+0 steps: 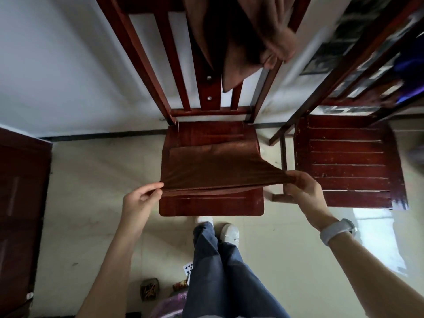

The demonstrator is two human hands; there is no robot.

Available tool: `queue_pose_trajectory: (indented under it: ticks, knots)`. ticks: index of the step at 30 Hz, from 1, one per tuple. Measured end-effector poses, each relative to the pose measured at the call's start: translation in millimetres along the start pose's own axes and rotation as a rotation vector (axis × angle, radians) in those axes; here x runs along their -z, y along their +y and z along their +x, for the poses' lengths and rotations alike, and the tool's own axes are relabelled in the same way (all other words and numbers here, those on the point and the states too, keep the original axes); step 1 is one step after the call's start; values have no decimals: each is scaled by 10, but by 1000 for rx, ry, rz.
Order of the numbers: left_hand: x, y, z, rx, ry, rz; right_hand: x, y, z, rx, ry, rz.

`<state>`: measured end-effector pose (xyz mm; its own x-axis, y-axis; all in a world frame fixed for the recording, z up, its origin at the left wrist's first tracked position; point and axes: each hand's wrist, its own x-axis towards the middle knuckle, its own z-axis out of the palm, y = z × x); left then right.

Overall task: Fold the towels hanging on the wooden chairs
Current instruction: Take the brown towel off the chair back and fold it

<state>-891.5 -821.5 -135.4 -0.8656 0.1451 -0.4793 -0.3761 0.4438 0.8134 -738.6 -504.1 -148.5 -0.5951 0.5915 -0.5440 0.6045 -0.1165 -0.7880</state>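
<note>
Playing card point(188, 269) on floor, dark cabinet point(20, 203) at left — white wall point(57, 65) behind.

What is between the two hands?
In the head view, the brown towel stretches between the left hand and right hand, over the chair seat.

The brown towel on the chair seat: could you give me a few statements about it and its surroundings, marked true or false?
1. Both hands pinch the brown towel. True: the left hand and right hand each hold a near corner.
2. The towel lies on the floor. False: it lies on the middle chair seat.
3. Another towel hangs on that chair's backrest. True.
4. The right-hand chair seat holds a towel. False: its seat is bare.
</note>
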Motion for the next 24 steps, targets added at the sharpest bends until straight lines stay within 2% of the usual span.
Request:
queue_pose_trajectory:
  ticks: [5,9,12,14,17,19,21,24]
  knots:
    - [138,448,-60,-253,20,478,107,-462,-85,352,158,-380]
    - [244,619,-136,-421,56,632,213,-636,-198,544,224,-478]
    - [268,654,-236,-498,116,713,266,-671,-285,575,220,-521]
    - [282,589,-313,-556,141,780,299,-629,-345,559,149,-490]
    - [304,419,-450,-595,108,797,369,-504,-463,398,-7,-346]
    - [305,301,-528,-573,74,788,384,-377,-531,346,-45,-340]
    - [297,214,-570,-564,49,792,365,-306,-587,398,-4,-419]
    - [306,181,-572,-550,26,799,319,-284,-630,581,26,-566]
